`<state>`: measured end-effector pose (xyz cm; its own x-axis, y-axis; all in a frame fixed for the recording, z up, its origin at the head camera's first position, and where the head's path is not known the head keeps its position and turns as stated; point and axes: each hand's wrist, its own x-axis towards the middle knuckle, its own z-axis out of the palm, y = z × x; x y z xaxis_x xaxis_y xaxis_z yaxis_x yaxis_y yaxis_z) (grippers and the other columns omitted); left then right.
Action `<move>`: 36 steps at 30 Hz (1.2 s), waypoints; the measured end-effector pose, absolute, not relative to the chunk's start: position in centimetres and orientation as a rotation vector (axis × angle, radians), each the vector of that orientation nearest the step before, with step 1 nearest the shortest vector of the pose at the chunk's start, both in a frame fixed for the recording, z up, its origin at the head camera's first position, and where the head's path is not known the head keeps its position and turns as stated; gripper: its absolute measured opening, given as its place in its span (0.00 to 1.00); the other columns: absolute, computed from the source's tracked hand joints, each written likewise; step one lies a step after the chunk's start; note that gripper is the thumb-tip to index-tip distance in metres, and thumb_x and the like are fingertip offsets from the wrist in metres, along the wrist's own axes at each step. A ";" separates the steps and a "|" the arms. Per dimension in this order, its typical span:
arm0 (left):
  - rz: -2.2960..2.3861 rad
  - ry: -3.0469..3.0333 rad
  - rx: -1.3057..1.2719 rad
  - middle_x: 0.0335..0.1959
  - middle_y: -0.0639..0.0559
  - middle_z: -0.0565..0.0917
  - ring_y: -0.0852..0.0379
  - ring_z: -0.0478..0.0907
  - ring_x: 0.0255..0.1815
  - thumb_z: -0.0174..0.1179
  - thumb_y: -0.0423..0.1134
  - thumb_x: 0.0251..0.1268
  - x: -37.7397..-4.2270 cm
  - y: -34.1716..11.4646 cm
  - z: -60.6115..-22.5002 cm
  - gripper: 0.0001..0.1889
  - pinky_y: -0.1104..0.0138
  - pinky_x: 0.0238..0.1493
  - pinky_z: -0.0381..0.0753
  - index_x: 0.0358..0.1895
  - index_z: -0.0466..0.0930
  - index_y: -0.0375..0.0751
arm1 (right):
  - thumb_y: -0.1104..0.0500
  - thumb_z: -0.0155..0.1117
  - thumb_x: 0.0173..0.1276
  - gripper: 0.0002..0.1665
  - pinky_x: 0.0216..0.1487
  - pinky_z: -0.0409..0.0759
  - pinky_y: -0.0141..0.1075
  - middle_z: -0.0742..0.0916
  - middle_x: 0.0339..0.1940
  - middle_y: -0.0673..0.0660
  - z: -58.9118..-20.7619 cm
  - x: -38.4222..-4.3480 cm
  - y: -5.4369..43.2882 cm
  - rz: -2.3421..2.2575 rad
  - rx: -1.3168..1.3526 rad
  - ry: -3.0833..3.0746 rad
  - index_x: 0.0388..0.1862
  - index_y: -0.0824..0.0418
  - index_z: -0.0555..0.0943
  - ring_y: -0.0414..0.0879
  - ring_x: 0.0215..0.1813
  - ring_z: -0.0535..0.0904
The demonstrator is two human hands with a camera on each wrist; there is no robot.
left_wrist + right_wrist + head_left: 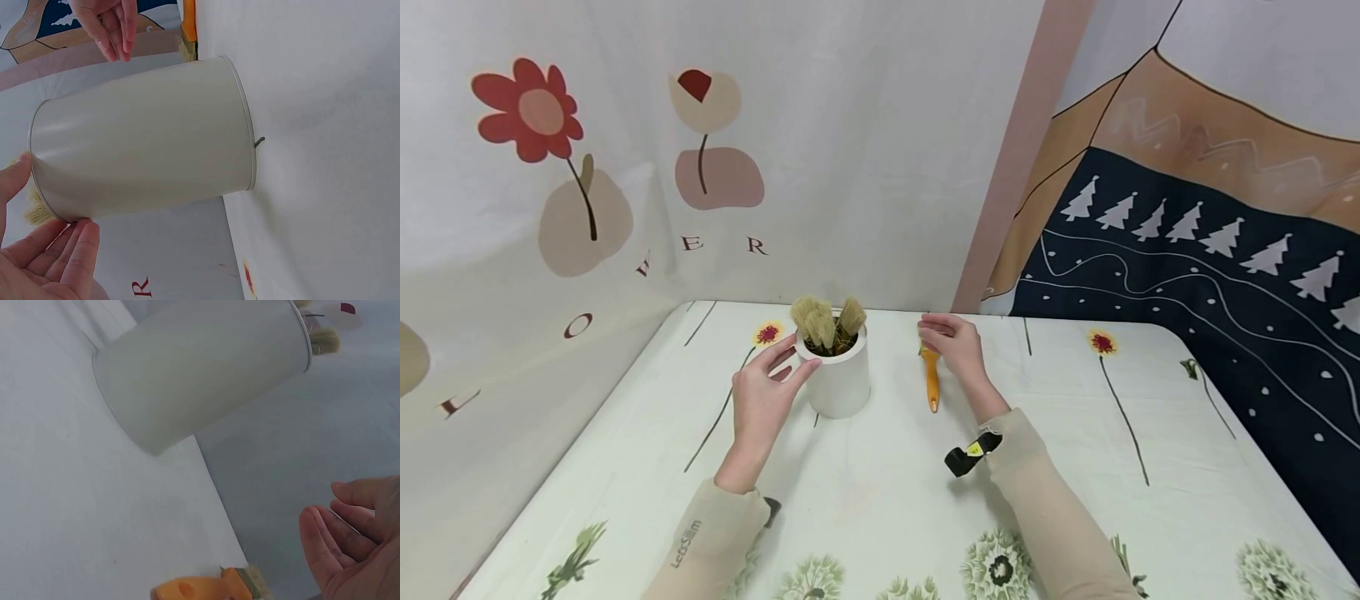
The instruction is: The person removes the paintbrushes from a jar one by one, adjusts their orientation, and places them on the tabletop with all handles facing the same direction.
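Note:
A white cylindrical pot (838, 387) stands upright on the table, with tan bristly tufts (814, 321) sticking up out of its top. My left hand (767, 396) holds it by the rim, thumb at the front and fingers along the left side. To the right of the pot lies a paintbrush (932, 379) with an orange handle pointing toward me. Over its bristle end is my right hand (957, 343), fingers loosely bent and nothing between them. In the right wrist view the brush's bristles (257, 582) lie below the hand.
A white cloth with printed flowers covers the table (865, 483). Behind it hangs a pale curtain (865, 167) with flower prints, and at the right a dark cloth (1150, 275) with printed trees. A black wrist strap (962, 460) sits at the right sleeve.

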<state>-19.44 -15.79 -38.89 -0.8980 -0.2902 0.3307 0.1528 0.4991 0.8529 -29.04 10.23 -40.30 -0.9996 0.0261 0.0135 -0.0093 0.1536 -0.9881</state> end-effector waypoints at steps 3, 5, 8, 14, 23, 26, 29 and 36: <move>-1.378 -2.314 0.119 0.59 0.41 0.84 0.46 0.83 0.59 0.73 0.46 0.58 -19.4 -15.8 -38.9 0.28 0.59 0.56 0.87 0.61 0.81 0.39 | 0.62 0.65 0.71 0.21 0.55 0.87 0.35 0.86 0.57 0.65 -40.1 -28.8 9.8 2.022 0.034 -2.364 0.61 0.66 0.80 0.54 0.56 0.85; -1.382 -2.314 0.121 0.60 0.41 0.84 0.46 0.83 0.60 0.73 0.47 0.58 -19.4 -15.8 -38.9 0.29 0.58 0.56 0.87 0.62 0.81 0.39 | 0.63 0.65 0.70 0.20 0.55 0.88 0.35 0.86 0.57 0.65 -39.8 -28.6 9.5 2.023 0.067 -2.361 0.60 0.66 0.80 0.55 0.56 0.86; -1.383 -2.311 0.126 0.59 0.41 0.84 0.46 0.83 0.59 0.73 0.47 0.57 -19.5 -15.8 -38.9 0.29 0.59 0.56 0.87 0.61 0.81 0.40 | 0.64 0.66 0.70 0.20 0.55 0.88 0.37 0.86 0.57 0.67 -39.5 -28.3 9.0 2.047 0.112 -2.338 0.60 0.67 0.80 0.57 0.56 0.85; -1.363 -2.301 0.122 0.58 0.43 0.85 0.48 0.84 0.58 0.74 0.45 0.56 -19.5 -15.7 -39.0 0.28 0.60 0.55 0.87 0.61 0.82 0.41 | 0.64 0.66 0.69 0.20 0.55 0.88 0.37 0.86 0.58 0.66 -38.8 -27.7 8.0 2.081 0.162 -2.322 0.59 0.67 0.81 0.56 0.56 0.85; -1.377 -2.283 0.102 0.58 0.42 0.85 0.46 0.84 0.58 0.74 0.44 0.56 -19.5 -15.8 -39.1 0.27 0.57 0.55 0.87 0.60 0.82 0.40 | 0.64 0.66 0.70 0.20 0.59 0.87 0.39 0.85 0.60 0.63 -37.8 -26.9 6.6 2.105 0.239 -2.324 0.60 0.65 0.81 0.57 0.59 0.84; -1.384 -2.284 0.102 0.58 0.42 0.85 0.47 0.84 0.58 0.74 0.44 0.57 -19.5 -15.8 -39.1 0.27 0.57 0.56 0.87 0.60 0.82 0.40 | 0.63 0.66 0.70 0.21 0.61 0.86 0.39 0.84 0.60 0.64 -37.6 -26.8 6.3 2.105 0.282 -2.325 0.61 0.64 0.80 0.57 0.59 0.84; -1.387 -2.292 0.106 0.59 0.42 0.84 0.47 0.84 0.59 0.74 0.44 0.57 -19.5 -15.7 -39.0 0.27 0.57 0.56 0.87 0.61 0.81 0.40 | 0.63 0.65 0.70 0.21 0.63 0.85 0.41 0.84 0.61 0.65 -37.0 -26.2 6.0 2.099 0.322 -2.333 0.61 0.65 0.80 0.58 0.60 0.83; -1.401 -2.288 0.104 0.59 0.42 0.84 0.47 0.83 0.59 0.73 0.46 0.58 -19.5 -15.7 -38.9 0.28 0.57 0.56 0.87 0.61 0.81 0.41 | 0.61 0.67 0.70 0.21 0.63 0.85 0.42 0.86 0.59 0.62 -36.9 -26.1 5.2 2.051 0.408 -2.331 0.60 0.62 0.81 0.56 0.60 0.84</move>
